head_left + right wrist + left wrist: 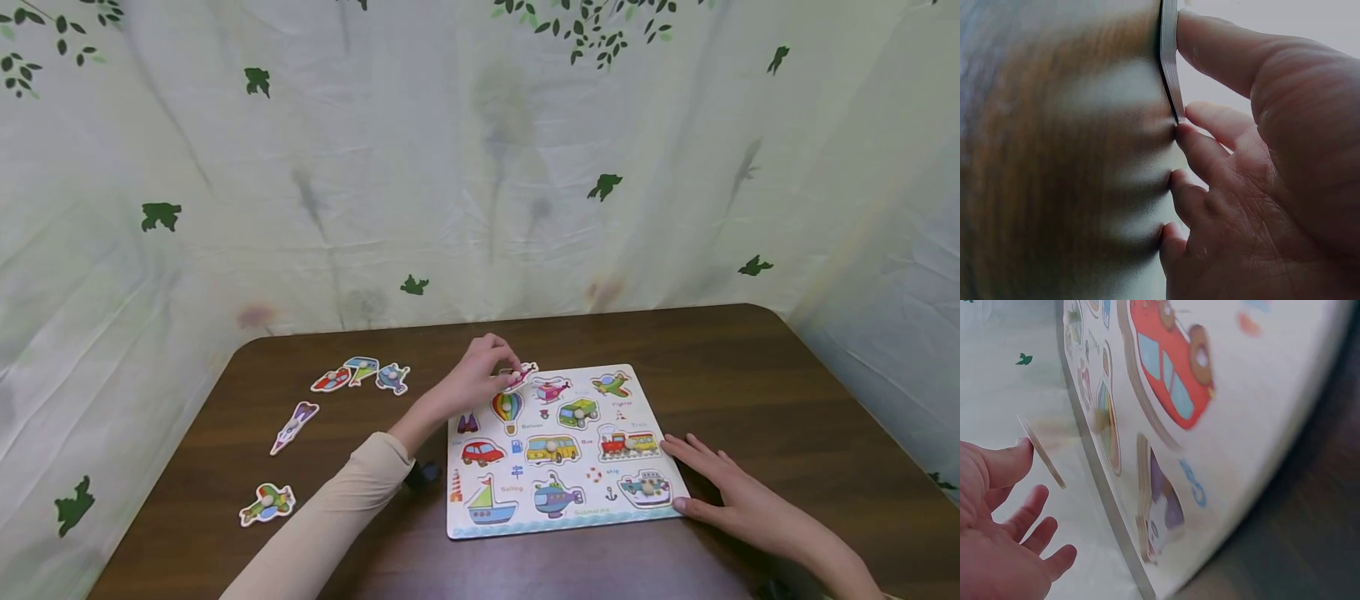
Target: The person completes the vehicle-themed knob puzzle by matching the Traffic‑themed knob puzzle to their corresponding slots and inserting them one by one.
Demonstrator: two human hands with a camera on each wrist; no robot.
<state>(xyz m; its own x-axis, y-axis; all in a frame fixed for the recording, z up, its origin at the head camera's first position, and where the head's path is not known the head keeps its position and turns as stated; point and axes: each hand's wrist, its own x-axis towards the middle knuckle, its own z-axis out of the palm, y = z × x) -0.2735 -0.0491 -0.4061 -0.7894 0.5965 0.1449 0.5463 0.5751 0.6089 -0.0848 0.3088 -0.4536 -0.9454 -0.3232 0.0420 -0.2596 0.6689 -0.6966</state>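
Observation:
My left hand pinches a pink helicopter puzzle piece over the far left corner of a white puzzle board. From the left wrist, the piece shows nearly edge-on, at the thumb tip, while the other fingers spread loosely. A pink helicopter picture lies on the board just right of the held piece. At the board's right edge rests my right hand, its thumb near the ship piece. The right wrist view shows its thumb against the board's edge and the fingertips down on the table.
Loose pieces lie left of the board: a red one, a sailboat, a blue submarine, a rocket and a green plane. Behind the brown table hangs a pale leaf-printed curtain.

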